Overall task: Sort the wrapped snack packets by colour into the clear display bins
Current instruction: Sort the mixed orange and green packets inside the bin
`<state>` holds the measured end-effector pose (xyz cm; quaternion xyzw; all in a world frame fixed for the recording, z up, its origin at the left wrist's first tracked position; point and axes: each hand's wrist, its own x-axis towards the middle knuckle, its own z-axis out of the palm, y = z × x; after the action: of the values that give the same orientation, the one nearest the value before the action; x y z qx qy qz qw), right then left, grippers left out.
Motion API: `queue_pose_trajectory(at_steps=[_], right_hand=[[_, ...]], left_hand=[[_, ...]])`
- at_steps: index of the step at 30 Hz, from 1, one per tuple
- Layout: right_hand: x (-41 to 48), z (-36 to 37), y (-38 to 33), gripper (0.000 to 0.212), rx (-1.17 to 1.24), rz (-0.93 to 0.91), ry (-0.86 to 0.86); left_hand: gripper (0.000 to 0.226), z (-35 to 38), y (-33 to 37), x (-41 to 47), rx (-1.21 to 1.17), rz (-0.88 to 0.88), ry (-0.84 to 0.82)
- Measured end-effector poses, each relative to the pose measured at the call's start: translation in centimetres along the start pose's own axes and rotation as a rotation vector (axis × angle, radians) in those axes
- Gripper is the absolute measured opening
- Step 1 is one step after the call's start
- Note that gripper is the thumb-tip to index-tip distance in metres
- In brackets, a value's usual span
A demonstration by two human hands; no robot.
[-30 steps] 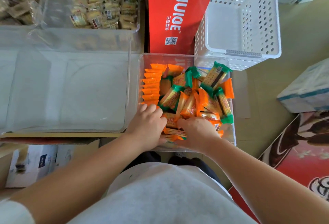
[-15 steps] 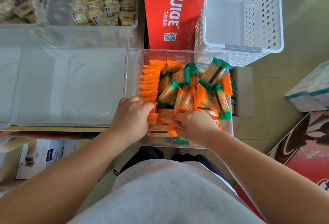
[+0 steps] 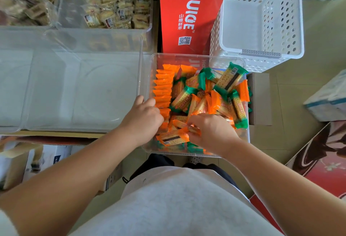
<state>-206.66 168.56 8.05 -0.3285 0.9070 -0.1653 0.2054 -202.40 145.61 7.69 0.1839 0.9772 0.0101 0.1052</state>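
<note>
Head: glossy packets [image 3: 201, 102] (orange, green) fill clear bin [image 3: 198, 56].

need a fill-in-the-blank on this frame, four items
1. Along the left wall of the clear bin, the tidy row holds only ___ packets.
2. The loose pile mixes those with ___-ended ones.
3. The red carton behind reads ___.
4. The white basket holds ___.
Missing: orange; green; JUICE; nothing
</note>
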Motion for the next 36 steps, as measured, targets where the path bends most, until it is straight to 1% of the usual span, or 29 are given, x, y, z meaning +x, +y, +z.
queue_pose_trajectory(at_steps=[3,7,8,10,11,12,15,17,18,20,22,24,26,28,29,32,33,35,36], right_hand=[[0.5,0.3,-0.7,0.030,0.049,0.044,0.015],[2.0,0.9,-1.8,0.025,0.106,0.115,0.030],[2.4,1.0,-1.9,0.025,0.117,0.132,0.023],[3.0,0.8,-1.9,0.022,0.181,0.163,-0.008],[3.3,0.5,-1.7,0.020,0.235,0.172,-0.030],[3.4,0.1,-1.4,0.019,0.289,0.177,-0.057],[3.5,-0.8,-0.6,0.027,0.384,0.178,-0.127],[3.4,-0.9,-0.5,0.034,0.438,0.211,-0.118],[3.2,-0.8,-0.5,0.035,0.490,0.241,-0.068],[2.5,-0.5,-0.4,0.037,0.571,0.292,0.110],[1.6,0.0,0.0,0.043,0.593,0.301,0.251],[0.7,0.5,0.7,0.039,0.558,0.292,0.326],[-0.1,0.9,1.3,0.034,0.506,0.270,0.342],[-0.6,0.9,1.5,0.030,0.468,0.236,0.295],[-0.8,0.8,1.4,0.029,0.426,0.199,0.240],[-0.6,0.7,0.5,0.018,0.271,0.065,-0.034],[-0.3,0.8,0.2,0.029,0.202,0.031,-0.096],[0.5,1.3,-0.1,0.053,0.069,-0.038,-0.164],[0.9,1.6,-0.2,0.059,-0.017,-0.066,-0.192]], left_hand=[[0.003,1.0,0.2,-0.3,-0.120,0.005,0.032],[0.043,0.9,0.4,-1.0,-0.275,-0.085,-0.033],[0.053,1.0,0.4,-1.1,-0.271,-0.091,-0.043],[0.081,1.3,0.6,-1.1,-0.219,-0.094,-0.054],[0.089,1.4,0.7,-0.9,-0.194,-0.105,-0.060],[0.089,1.5,0.8,-0.7,-0.183,-0.103,-0.061],[0.072,1.5,1.2,-0.3,-0.184,-0.082,-0.047],[0.065,1.5,1.1,-0.1,-0.214,-0.083,-0.046],[0.062,1.5,1.1,-0.1,-0.232,-0.092,-0.036],[0.055,1.3,1.2,0.0,-0.233,-0.122,0.015],[0.050,1.1,1.3,0.0,-0.215,-0.150,0.063],[0.044,0.9,1.5,0.0,-0.219,-0.182,0.083],[0.041,0.7,1.4,-0.1,-0.256,-0.220,0.113],[0.041,0.2,1.1,0.1,-0.323,-0.270,0.156],[0.042,-0.1,0.9,0.2,-0.355,-0.300,0.172],[0.045,-1.1,0.0,0.5,-0.390,-0.377,0.160],[0.047,-1.4,-0.1,0.6,-0.395,-0.389,0.143],[0.048,-1.9,-0.3,0.6,-0.428,-0.405,0.119],[0.048,-2.0,-0.3,0.5,-0.456,-0.418,0.114]])
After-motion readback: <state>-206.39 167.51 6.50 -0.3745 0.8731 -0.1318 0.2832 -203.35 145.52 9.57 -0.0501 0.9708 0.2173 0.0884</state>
